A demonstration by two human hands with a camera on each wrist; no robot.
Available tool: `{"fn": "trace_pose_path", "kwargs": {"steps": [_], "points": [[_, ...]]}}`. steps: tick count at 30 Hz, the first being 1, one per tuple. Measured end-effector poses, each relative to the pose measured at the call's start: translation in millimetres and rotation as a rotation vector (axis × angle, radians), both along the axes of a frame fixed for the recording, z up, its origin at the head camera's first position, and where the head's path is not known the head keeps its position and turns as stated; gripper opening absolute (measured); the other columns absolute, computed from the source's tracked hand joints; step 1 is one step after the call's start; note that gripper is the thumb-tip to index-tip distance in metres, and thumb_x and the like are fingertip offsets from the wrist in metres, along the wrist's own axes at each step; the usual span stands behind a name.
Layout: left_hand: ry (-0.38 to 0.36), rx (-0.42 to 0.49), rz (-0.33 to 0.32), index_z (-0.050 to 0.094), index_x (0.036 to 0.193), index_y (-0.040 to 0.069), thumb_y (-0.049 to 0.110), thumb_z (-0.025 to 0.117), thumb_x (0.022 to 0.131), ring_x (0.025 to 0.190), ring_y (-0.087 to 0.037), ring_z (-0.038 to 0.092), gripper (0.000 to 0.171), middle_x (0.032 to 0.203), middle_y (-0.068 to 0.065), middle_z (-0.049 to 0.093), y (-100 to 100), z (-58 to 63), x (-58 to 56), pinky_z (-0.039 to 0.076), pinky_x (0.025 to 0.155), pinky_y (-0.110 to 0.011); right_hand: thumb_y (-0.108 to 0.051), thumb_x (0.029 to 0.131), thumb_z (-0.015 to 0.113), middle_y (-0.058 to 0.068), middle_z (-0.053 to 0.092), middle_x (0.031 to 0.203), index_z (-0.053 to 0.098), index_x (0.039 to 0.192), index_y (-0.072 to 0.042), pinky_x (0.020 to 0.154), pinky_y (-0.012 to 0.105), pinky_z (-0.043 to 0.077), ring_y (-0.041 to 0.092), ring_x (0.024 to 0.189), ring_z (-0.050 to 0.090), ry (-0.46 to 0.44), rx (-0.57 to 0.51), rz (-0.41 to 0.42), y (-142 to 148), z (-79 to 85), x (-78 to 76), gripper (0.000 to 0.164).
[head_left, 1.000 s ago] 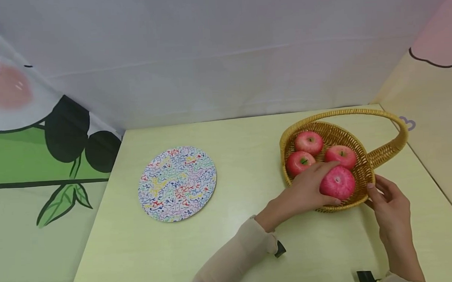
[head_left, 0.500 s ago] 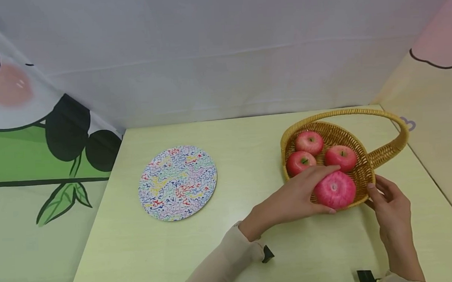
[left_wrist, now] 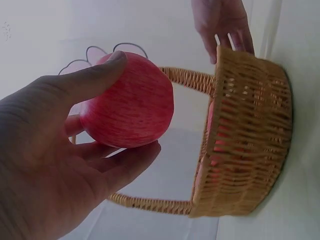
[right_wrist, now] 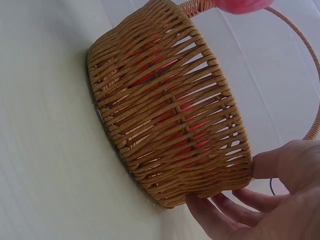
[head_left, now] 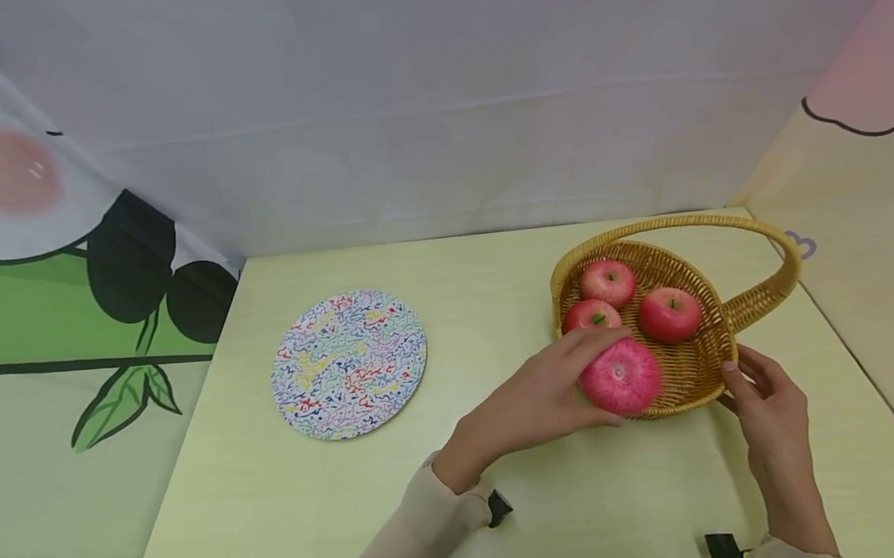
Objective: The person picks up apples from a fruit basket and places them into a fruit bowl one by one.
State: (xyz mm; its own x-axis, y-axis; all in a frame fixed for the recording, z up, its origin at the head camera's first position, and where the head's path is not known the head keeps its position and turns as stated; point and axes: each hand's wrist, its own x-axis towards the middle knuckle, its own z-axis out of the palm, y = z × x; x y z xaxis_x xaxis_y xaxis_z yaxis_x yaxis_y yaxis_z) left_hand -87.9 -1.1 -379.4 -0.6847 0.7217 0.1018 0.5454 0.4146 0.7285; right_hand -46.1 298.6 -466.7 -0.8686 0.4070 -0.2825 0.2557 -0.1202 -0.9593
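My left hand [head_left: 536, 399] grips a pinkish-red apple [head_left: 622, 377] above the near left rim of a wicker basket [head_left: 698, 377]. In the left wrist view thumb and fingers curl round this apple [left_wrist: 132, 102], which is apart from the basket wall [left_wrist: 250, 135]. Three more red apples [head_left: 670, 314] lie inside the basket; the held apple and my hand partly cover one apple [head_left: 590, 316]. With thumb and fingers my right hand [head_left: 773, 419] pinches the basket's right rim. From the right wrist the thumb is at the rim and fingertips [right_wrist: 202, 207] touch the woven side [right_wrist: 170, 110].
A round plate or mat [head_left: 349, 364] with a colourful squiggle pattern lies on the left of the pale yellow table [head_left: 277, 507]. The basket's tall handle [head_left: 681, 221] arches over its far side. A grey-white cloth [head_left: 442, 148] hangs behind the table.
My left hand has lifted the apple out of the basket and carried it leftward to the near left rim. The right hand keeps its hold on the basket, which stays in place.
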Motion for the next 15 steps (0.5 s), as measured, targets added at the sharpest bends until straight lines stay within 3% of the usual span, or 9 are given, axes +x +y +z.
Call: {"fn": "trace_pose_path", "kwargs": {"steps": [9,15], "points": [[0.079,0.065,0.037,0.029,0.164,0.034,0.031,0.085,0.088,0.137,-0.01,0.054,0.094,0.151,0.002,0.05,-29.9,4.9,2.1,0.052,0.109,-0.026,-0.02,0.103,0.066,-0.019,0.062,0.116,0.045,0.155,-0.005,0.069,0.011,0.058,-0.01,0.095,0.068,0.008,0.019,0.004,-1.0,0.2,0.8,0.059],[0.086,0.133,0.15,0.036,0.16,0.033,0.028,0.088,0.085,0.139,-0.011,0.053,0.092,0.154,0.006,0.049,-46.5,4.6,2.7,0.055,0.107,-0.031,-0.017,0.103,0.065,-0.021,0.063,0.113,0.044,0.156,-0.003,0.068,0.012,0.058,-0.01,0.093,0.069,0.016,0.008,-0.007,-0.8,0.8,0.4,0.059]]}}
